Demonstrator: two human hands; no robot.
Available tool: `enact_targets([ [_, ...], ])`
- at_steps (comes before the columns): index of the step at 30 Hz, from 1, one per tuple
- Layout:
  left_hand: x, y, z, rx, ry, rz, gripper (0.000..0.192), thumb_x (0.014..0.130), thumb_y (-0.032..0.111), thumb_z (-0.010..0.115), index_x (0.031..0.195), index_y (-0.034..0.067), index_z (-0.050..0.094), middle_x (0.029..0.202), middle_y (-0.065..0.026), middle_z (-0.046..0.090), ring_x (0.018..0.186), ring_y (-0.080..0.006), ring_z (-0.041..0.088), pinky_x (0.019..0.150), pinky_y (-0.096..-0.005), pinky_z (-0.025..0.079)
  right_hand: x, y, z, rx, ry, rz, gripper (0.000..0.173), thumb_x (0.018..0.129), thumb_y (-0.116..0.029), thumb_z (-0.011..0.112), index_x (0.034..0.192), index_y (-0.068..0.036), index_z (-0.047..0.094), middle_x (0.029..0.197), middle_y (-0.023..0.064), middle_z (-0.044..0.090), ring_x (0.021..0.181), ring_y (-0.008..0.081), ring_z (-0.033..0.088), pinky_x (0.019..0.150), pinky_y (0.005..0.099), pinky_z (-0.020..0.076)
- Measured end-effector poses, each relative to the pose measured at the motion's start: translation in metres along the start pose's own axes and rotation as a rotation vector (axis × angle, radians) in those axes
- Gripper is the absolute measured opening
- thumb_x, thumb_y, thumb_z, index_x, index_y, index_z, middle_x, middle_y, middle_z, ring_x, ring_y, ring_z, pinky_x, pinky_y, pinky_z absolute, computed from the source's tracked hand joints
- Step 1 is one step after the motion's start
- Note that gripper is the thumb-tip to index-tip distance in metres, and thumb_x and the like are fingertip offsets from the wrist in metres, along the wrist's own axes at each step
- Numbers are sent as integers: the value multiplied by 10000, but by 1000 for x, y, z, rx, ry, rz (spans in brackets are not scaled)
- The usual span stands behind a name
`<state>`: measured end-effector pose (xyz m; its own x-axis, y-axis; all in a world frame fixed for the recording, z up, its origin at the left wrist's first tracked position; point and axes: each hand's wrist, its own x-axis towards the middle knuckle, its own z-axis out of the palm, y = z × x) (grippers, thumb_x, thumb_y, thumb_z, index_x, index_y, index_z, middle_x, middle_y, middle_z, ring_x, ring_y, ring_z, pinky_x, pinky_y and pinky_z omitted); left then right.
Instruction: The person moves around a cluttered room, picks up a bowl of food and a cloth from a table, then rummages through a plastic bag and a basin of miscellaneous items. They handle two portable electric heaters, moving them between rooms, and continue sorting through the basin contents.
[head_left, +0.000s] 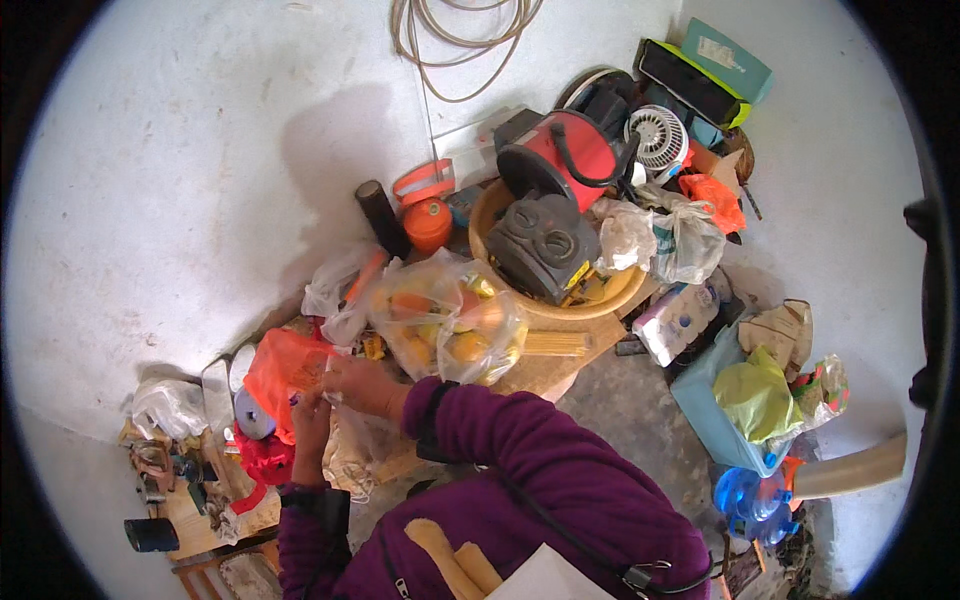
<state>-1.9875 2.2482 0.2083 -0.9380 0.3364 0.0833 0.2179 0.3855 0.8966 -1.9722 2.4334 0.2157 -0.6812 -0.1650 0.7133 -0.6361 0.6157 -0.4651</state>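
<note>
My left hand grips the lower right edge of a thin orange-red plastic bag. My right hand pinches the same bag's right side, close to the left fingertips. What the bag holds cannot be made out. Under my right wrist hangs a crumpled clear plastic bag. Just beyond that hand sits a large clear bag of yellow and orange fruit. A purple roll and a bunched red cloth lie left of my left hand.
A yellow basin holds a dark plastic case and a red and black canister-like appliance. A bundle of thin sticks lies on the wooden board. To the right stand a light-blue bin and a blue water bottle.
</note>
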Motion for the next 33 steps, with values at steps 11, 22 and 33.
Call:
enact_targets([
  [11, -7, -64, -16, 828, 244, -10, 178, 782, 137, 537, 885, 75, 669, 765, -169, 632, 749, -359, 616, 651, -432, 488, -47, 7, 2, 154, -471, 300, 177, 754, -198, 636, 896, -97, 601, 982, 99, 589, 945, 306, 570, 779, 420, 473],
  [22, -58, -112, -10, -184, 349, -70, 306, 881, 174, 574, 1109, -30, 573, 1015, -119, 620, 944, -219, 586, 814, -311, 451, -132, -10, -125, -14, -121, 809, 408, 782, -301, 654, 1140, -112, 595, 1095, 122, 594, 1025, 305, 569, 865, 399, 461],
  [33, -130, -64, 17, -150, 525, -74, 340, 900, 119, 578, 1186, -59, 529, 1158, -145, 584, 1072, -212, 553, 922, -323, 435, -193, 49, -319, -662, 229, 1050, 634, 721, -312, 734, 1269, -128, 473, 1235, 194, 499, 1085, 367, 530, 889, 431, 460],
])
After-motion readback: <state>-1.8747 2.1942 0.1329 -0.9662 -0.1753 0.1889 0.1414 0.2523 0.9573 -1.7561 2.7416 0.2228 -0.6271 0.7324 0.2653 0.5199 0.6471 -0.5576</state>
